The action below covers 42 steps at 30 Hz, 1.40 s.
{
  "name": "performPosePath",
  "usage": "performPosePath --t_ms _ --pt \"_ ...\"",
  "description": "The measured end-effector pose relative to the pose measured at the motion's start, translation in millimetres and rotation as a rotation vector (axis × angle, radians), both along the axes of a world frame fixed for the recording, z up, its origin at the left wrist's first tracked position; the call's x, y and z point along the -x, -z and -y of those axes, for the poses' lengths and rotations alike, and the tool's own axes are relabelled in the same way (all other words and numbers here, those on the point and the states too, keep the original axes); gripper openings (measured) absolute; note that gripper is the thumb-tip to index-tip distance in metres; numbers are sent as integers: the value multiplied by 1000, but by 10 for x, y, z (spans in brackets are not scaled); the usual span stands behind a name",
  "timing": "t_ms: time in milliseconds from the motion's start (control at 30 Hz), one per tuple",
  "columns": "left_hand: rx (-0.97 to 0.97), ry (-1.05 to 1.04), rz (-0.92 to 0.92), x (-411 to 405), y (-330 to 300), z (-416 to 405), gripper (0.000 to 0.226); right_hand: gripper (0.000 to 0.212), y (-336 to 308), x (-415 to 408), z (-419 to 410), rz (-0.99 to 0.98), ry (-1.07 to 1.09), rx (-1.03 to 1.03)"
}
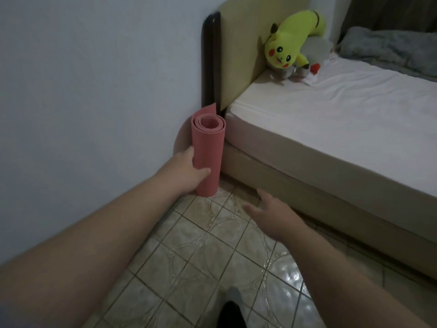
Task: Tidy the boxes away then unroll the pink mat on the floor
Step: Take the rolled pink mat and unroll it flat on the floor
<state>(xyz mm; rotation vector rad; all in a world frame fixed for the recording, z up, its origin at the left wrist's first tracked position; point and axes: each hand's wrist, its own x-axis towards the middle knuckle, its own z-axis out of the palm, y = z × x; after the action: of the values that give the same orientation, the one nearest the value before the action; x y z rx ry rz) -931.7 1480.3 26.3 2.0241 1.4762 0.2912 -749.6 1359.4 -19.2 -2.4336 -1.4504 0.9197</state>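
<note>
The rolled pink mat (209, 147) stands upright in the corner between the white wall and the bed's headboard, its lower end on the tiled floor. My left hand (186, 172) is wrapped around the roll's lower half. My right hand (268, 210) hovers over the tiles to the right of the mat, fingers spread and holding nothing. No boxes are in view.
A bed (331, 129) with a white sheet fills the right side, its base running along the floor. A yellow plush toy (287, 42) leans on the headboard (238, 55). The white wall (94, 91) is on the left. Tiled floor (212, 256) lies below my arms.
</note>
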Motion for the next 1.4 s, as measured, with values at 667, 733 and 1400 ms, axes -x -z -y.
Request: performPosePath --t_ms 667,733,1400 --pt "470 37 -155 -641 1435 -1846 79 72 166 -1165 -4026 -18 -102 -182" --pt "440 44 -150 -636 1538 -2254 78 72 293 -1189 -4360 -30 -65 -186" --pt "895 -484 444 -1166 2683 -4780 91 69 2197 -1123 -5401 -340 186 123"
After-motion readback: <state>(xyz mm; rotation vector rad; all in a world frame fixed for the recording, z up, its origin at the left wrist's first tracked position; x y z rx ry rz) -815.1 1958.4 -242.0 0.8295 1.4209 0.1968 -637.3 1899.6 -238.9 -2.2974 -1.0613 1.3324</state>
